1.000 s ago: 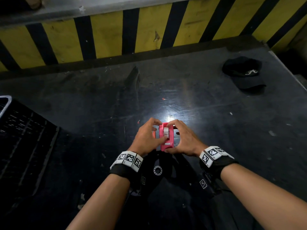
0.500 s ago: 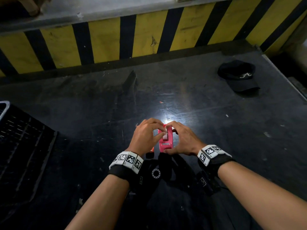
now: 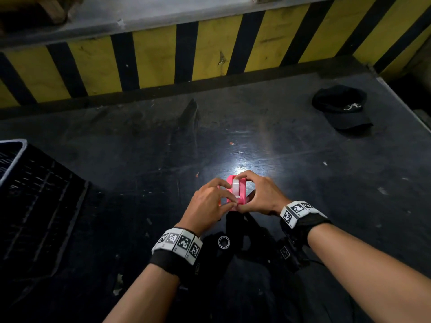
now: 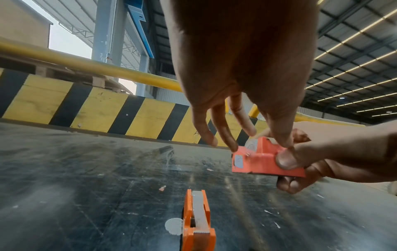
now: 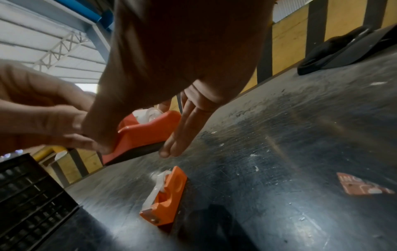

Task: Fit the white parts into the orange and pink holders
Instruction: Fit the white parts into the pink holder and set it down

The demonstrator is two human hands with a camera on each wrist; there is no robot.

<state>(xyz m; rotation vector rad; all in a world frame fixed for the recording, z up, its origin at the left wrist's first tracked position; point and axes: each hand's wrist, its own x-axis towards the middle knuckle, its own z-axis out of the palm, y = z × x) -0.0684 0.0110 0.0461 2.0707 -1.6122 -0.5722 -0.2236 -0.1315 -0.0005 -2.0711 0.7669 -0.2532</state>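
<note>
Both hands hold the pink holder (image 3: 241,192) just above the dark table, near its middle. A white part (image 3: 235,188) sits in the holder's slot. My left hand (image 3: 213,198) pinches the holder, thumb at its near end and fingers at its left side. My right hand (image 3: 257,193) grips it from the right, with the thumb (image 4: 285,159) pressed on its near end and the index finger curled over its far end. The orange holder (image 4: 197,222) lies on the table under my left hand with a white part (image 4: 199,208) in it. In the head view my left hand hides the orange holder.
A black slatted crate (image 3: 35,194) stands at the left. A black cap (image 3: 342,108) lies at the far right of the table (image 3: 303,159), near its right edge. A yellow-and-black striped barrier (image 3: 210,50) runs along the back. An orange sticker (image 5: 363,184) lies flat on the table.
Both hands stay on the pink holder at the same spot. My left fingers have slid off the white part to the holder's left side. My right index finger now curls over its far end.
</note>
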